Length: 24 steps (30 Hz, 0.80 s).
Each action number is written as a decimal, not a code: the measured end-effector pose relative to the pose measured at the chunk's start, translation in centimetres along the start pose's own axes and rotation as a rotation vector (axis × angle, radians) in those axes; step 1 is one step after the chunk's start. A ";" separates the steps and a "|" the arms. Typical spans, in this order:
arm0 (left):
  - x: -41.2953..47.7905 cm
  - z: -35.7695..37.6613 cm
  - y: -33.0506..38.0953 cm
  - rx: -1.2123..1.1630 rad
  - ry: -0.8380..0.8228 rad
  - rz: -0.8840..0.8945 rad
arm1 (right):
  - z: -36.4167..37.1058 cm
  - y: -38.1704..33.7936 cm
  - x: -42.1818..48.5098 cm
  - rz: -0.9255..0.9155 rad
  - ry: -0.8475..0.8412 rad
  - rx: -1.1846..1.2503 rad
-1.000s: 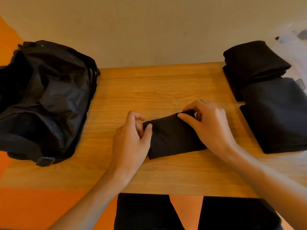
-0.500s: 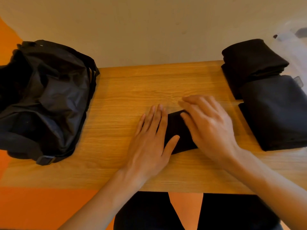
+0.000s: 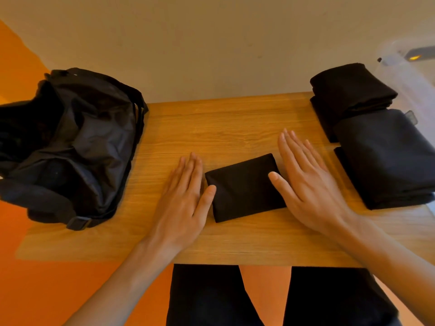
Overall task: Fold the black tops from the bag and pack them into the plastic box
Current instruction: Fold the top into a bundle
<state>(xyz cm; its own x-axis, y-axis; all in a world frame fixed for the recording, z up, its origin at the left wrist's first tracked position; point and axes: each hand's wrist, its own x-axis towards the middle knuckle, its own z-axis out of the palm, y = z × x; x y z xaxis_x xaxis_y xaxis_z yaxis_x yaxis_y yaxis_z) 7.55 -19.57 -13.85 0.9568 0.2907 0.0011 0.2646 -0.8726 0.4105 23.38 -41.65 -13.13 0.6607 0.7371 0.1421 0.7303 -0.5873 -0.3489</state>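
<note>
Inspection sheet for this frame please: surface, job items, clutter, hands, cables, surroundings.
Surface: wooden table, light grain.
Job's things: small folded black top lying flat at centre; black bag slumped at the left end; larger folded tops piled at the right end; translucent plastic box partly in view behind them.
Clutter: nothing seen.
Hands: left hand flat, fingers straight, thumb at the small top's left edge; right hand flat, thumb over its right edge.
Cables: nothing seen.
Surroundings: beige wall, orange floor.
</note>
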 end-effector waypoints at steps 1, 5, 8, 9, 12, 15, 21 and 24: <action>0.0 -0.3 0.3 -0.033 0.048 -0.008 | -0.2 -0.2 -0.1 -0.021 0.048 -0.004; 0.5 -0.4 2.3 0.037 0.099 0.160 | 0.3 -2.3 0.3 -0.180 0.001 -0.096; 0.9 1.1 2.8 0.182 -0.011 0.233 | 1.4 -2.5 1.0 -0.209 -0.114 -0.182; 0.9 1.5 2.5 0.189 -0.042 0.221 | 1.6 -2.2 1.0 -0.182 -0.145 -0.190; 0.6 1.5 1.1 0.142 -0.082 0.166 | 1.2 -0.9 1.3 -0.095 -0.178 -0.146; 0.9 0.4 0.9 0.048 -0.041 0.081 | -0.1 -0.4 2.1 -0.027 -0.208 -0.030; 5.2 -2.5 2.6 -0.056 -0.135 0.014 | -2.0 -0.3 5.5 0.018 -0.346 0.131; 7.3 -4.1 3.6 -0.128 -0.416 -0.072 | -2.6 -0.6 6.7 0.117 -0.484 0.214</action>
<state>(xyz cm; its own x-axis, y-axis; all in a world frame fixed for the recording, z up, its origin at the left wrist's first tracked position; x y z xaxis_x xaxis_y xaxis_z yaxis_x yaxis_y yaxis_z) 14.99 -19.01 -8.59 0.9105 0.1428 -0.3881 0.3400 -0.7926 0.5061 27.82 -37.19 -9.52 0.5431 0.7702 -0.3343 0.5716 -0.6308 -0.5248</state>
